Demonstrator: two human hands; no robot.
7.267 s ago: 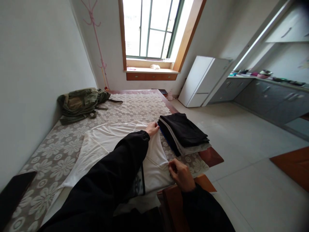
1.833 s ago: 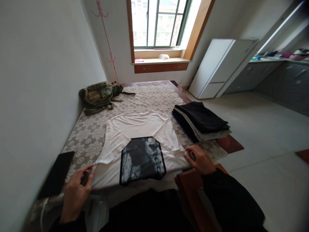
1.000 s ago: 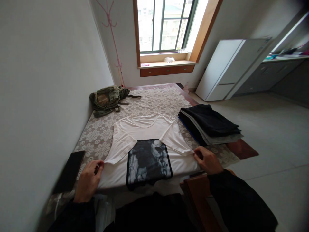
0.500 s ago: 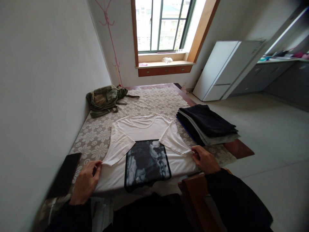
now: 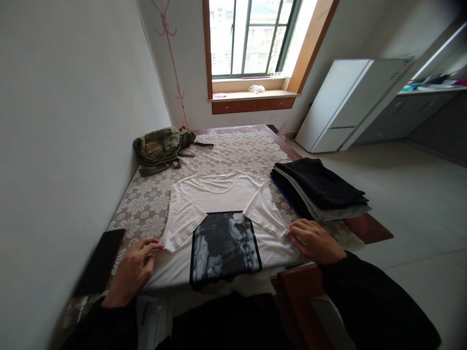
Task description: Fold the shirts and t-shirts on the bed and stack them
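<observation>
A white T-shirt [image 5: 219, 194] with a dark printed panel lies spread on the flower-patterned bed cover [image 5: 233, 150], both sleeves turned inward. My left hand [image 5: 133, 270] rests at the shirt's left edge, fingertips pinching the end of the left sleeve. My right hand [image 5: 315, 239] lies at the shirt's right edge, fingers curled on the cloth by the right sleeve's end. Black sleeves cover both my arms.
A stack of folded dark and grey clothes [image 5: 319, 189] sits at the bed's right edge. A green backpack [image 5: 160, 146] lies at the far left by the wall. A dark flat object [image 5: 100, 262] lies near my left hand. Wooden furniture [image 5: 295, 291] stands below my right hand.
Seven seconds ago my left arm reached across to the right sleeve. Since then both hands have settled at the shirt's two sides and drawn slightly inward with the sleeve ends.
</observation>
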